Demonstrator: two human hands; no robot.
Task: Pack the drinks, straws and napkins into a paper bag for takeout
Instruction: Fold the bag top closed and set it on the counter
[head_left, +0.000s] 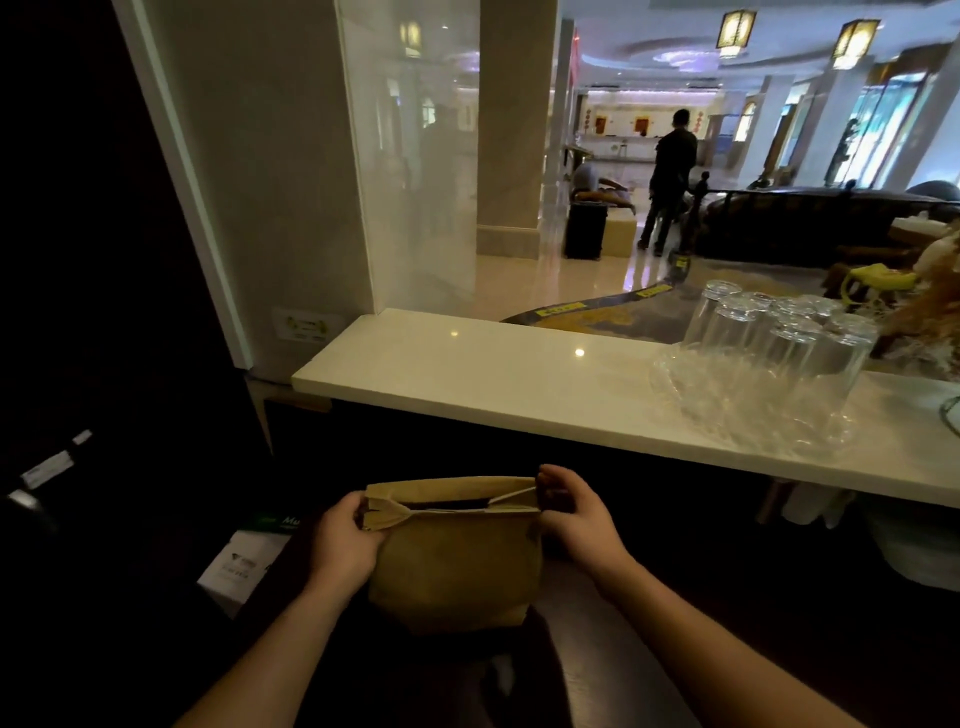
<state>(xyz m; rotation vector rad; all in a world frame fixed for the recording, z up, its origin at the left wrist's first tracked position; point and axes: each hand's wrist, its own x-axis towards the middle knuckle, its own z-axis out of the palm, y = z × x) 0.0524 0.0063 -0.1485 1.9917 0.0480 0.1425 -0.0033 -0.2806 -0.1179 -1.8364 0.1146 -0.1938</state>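
Note:
A brown paper bag (452, 566) stands upright in front of me, below the white counter. Its mouth is narrowly parted, showing a dark slit and white handle cords. My left hand (345, 540) grips the bag's left top edge. My right hand (574, 512) pinches the right top edge. What is inside the bag is hidden. No drinks, straws or napkins are visible.
A white marble counter (519, 384) runs across above the bag. Several upturned clear glasses (779, 332) stand on a crinkled clear tray at its right. A white box (244, 566) lies low left in the dark. A person stands far off in the lobby.

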